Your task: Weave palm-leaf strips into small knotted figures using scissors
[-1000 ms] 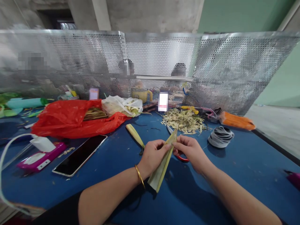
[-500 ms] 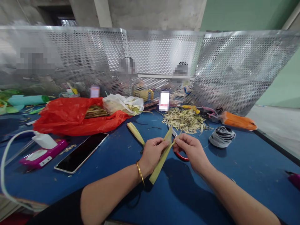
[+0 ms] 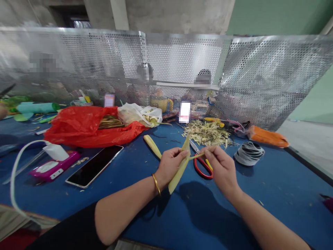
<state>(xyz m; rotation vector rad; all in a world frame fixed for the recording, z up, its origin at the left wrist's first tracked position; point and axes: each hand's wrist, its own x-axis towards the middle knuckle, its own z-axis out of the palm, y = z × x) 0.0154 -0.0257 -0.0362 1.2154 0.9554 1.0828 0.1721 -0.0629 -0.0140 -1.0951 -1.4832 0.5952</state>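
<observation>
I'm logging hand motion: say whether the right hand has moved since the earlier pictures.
Yes, rightward: the right hand is now closer to the white roll.

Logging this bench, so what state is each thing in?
Left hand: gripping the husk
Right hand: pinching a thin strip
Husk: strip jutting from its edge
Scissors: lying flat, partly hidden
Flat phone: screen dark
Standing phone: screen lit
Red bag: open, stalks showing
Thread roll: wound
Power strip: charger seated on it

Loose husk point(image 3: 151, 145) left of the left fingers point(image 3: 183, 154), near end hidden, purple object point(image 3: 329, 203) far right of them, cut off
</observation>
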